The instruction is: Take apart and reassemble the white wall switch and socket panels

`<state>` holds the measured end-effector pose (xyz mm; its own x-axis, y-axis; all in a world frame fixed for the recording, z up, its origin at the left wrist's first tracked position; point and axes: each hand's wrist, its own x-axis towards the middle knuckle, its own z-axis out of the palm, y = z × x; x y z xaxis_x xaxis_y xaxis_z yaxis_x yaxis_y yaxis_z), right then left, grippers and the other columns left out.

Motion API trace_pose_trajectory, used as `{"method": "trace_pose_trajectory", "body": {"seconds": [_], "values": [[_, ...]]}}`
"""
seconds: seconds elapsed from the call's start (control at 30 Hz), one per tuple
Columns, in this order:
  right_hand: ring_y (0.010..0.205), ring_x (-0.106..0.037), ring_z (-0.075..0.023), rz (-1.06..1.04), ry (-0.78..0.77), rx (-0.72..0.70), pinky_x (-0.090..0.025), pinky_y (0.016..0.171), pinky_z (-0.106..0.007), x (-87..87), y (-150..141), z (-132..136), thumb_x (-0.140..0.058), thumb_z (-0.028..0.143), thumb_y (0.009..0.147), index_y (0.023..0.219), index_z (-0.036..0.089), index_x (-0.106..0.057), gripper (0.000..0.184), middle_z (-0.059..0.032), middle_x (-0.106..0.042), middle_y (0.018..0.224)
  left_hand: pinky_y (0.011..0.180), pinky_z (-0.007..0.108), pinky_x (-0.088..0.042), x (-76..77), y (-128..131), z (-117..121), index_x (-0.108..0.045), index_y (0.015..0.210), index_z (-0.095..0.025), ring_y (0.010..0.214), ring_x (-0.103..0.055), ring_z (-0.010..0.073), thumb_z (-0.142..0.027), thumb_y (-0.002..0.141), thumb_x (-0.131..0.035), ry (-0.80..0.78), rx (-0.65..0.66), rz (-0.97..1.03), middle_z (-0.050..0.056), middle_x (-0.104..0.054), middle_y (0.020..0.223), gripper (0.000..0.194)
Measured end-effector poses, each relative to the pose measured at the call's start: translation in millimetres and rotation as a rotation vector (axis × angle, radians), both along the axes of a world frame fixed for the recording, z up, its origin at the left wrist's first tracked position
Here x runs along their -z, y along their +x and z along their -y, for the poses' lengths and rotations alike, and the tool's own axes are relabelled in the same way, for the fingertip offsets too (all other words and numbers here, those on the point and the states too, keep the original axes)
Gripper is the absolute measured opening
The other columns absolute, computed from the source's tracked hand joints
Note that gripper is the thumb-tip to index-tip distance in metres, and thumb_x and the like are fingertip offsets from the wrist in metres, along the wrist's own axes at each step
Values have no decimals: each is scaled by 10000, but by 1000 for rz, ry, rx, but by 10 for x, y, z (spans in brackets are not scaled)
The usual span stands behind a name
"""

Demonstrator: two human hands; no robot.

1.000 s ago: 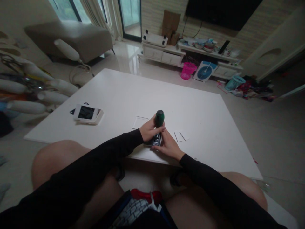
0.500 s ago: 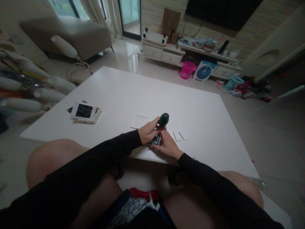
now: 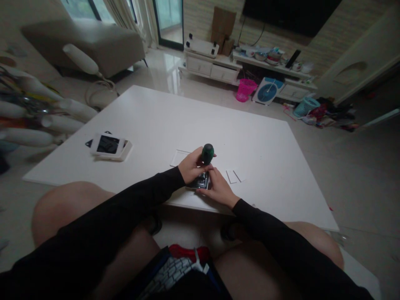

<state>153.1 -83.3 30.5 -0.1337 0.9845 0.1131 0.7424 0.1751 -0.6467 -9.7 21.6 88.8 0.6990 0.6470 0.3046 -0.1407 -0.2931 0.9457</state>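
Note:
My left hand (image 3: pixel 191 166) is closed around a screwdriver (image 3: pixel 208 154) with a dark green handle, standing roughly upright; its tip is hidden. Below it, at the near edge of the white table (image 3: pixel 243 133), lies a small dark rectangular device (image 3: pixel 201 181) with a shiny edge. My right hand (image 3: pixel 219 187) grips the right side of this device between thumb and fingers. A thin clear rectangular frame (image 3: pixel 178 158) lies just beyond my left hand. Right of my right hand are flat pale pieces with dark edges (image 3: pixel 233 176).
On the table's left side, a white box (image 3: pixel 122 153) carries a white-framed dark panel (image 3: pixel 108 144). White padded bars (image 3: pixel 75 110) stand past the left edge. A pink basket (image 3: pixel 246 90) and a blue-and-white fan (image 3: pixel 266 90) stand on the floor across the room.
My left hand and the screwdriver handle have shifted a little to the left. More of the device's dark face shows between my hands. My right hand stays at its side.

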Motion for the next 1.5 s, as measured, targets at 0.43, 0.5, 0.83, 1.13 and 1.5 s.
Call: {"method": "trace_pose_trajectory", "body": {"seconds": [0.43,0.5,0.83,1.13,1.5], "values": [[1232,-562,-353,1,7,0,-517,1022,-558,15,9,4,-829,473,799,1422,217,-453,771,-150,-575,1299,931,437,-531,-71,-48,114,-563,1161,-154,981,-637,241,-391,968,-605,67,47,-78,95,-667,1029,309],[1217,-568,-343,2,3,4,-518,1023,-550,21,13,6,-833,469,796,1406,222,-468,752,-138,-578,1279,894,419,-539,-55,-32,116,-559,1123,-160,937,-634,231,-429,951,-640,66,28,-95,75,-655,965,330],[1241,-555,-341,-9,14,-4,-506,1042,-535,-20,4,14,-840,474,787,1448,236,-436,811,-143,-557,1338,822,386,-594,-10,-13,7,-486,1061,-200,893,-721,210,-333,814,-808,-144,39,36,42,-690,960,427],[1242,-560,-353,4,16,8,-515,1034,-553,-13,-9,16,-839,468,791,1462,238,-423,822,-142,-560,1323,890,412,-563,-19,-38,91,-558,1143,-160,989,-663,235,-392,956,-625,-22,43,-12,90,-679,1003,306],[1241,-558,-337,-8,15,8,-496,1066,-542,-7,-11,5,-831,452,799,1406,208,-467,749,-147,-568,1321,746,323,-580,-76,-35,61,-518,1042,-191,859,-662,186,-387,837,-784,-28,56,-18,21,-633,927,389]]}}
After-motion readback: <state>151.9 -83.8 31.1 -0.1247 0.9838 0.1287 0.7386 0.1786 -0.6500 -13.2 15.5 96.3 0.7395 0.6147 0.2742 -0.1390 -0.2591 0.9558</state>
